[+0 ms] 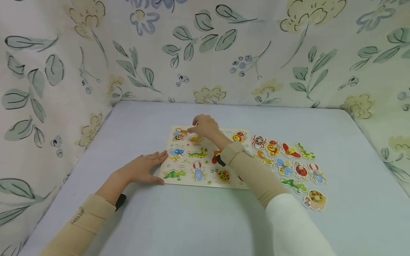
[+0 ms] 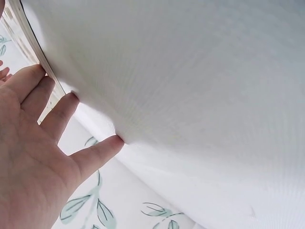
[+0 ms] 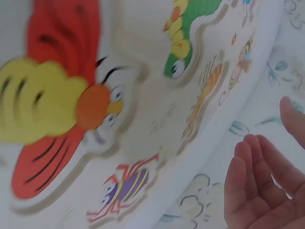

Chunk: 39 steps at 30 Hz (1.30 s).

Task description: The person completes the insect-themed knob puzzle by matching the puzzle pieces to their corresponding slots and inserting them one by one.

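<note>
A pale insect puzzle board [image 1: 205, 184] lies on the table, with bug pictures in outlined slots. At its left edge my left hand [image 1: 142, 169] rests, fingers spread; the left wrist view shows this hand's fingertips [image 2: 114, 143] against the white surface and the board's side. Above the board's far row hovers my right hand [image 1: 206, 127], near a bee [image 1: 180, 134] in the far left corner. In the right wrist view nothing shows between that hand's thumb and bent fingers [image 3: 259, 181]. Its forearm covers part of the board, including some of the red-winged bug [image 1: 215, 156].
Several loose insect pieces lie right of the board, among them a spider [image 1: 258, 141], a green caterpillar [image 1: 305, 151], a ladybird [image 1: 300, 170], a grasshopper [image 1: 294, 184] and a snail-like piece [image 1: 315, 200]. A floral curtain [image 1: 208, 53] stands behind the pale table [image 1: 179, 220].
</note>
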### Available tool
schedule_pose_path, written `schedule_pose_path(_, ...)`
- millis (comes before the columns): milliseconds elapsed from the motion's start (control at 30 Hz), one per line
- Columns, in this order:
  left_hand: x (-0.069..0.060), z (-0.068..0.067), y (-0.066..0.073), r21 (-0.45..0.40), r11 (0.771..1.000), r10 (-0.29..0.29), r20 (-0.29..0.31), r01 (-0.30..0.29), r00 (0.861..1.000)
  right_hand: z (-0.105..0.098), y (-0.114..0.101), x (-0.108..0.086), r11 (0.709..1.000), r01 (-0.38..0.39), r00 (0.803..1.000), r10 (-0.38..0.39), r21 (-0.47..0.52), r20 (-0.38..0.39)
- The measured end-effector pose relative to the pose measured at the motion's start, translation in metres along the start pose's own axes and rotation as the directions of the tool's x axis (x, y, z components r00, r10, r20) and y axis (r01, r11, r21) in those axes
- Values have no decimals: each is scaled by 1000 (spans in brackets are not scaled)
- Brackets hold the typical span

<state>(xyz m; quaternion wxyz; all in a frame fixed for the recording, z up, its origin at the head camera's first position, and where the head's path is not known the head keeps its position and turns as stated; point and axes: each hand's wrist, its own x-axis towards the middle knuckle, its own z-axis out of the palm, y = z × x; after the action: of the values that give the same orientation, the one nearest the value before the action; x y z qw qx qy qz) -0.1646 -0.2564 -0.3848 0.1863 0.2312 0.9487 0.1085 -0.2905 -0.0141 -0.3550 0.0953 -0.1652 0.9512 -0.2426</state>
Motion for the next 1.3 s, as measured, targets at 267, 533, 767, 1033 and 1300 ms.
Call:
schedule_pose_path(267, 1, 1, -1, 1, 1000, -7, 4, 7, 1000, -14, 26, -14, 999, -29, 999, 30, 38, -41)
schedule_pose_path(533, -1, 0, -2, -1, 1000, -5, 1, 5, 1000, -22, 43, -26, 998, -52, 997, 53, 18, -51)
schedule_pose_path(767, 0, 1, -2, -10, 1000, -10, -6, 10, 1000, -25, 55, -42, 999, -31, 999, 32, 34, -34)
schedule_pose_path(1033, -1, 1, -2, -3, 1000, -2, -8, 2, 1000, -28, 66, -65, 999, 13, 999, -12, 41, -30)
schedule_pose_path(1300, 0, 2, -3, -8, 1000, 3, -8, -3, 1000, -35, 82, -83, 1000, -1, 1000, 1, 22, -29)
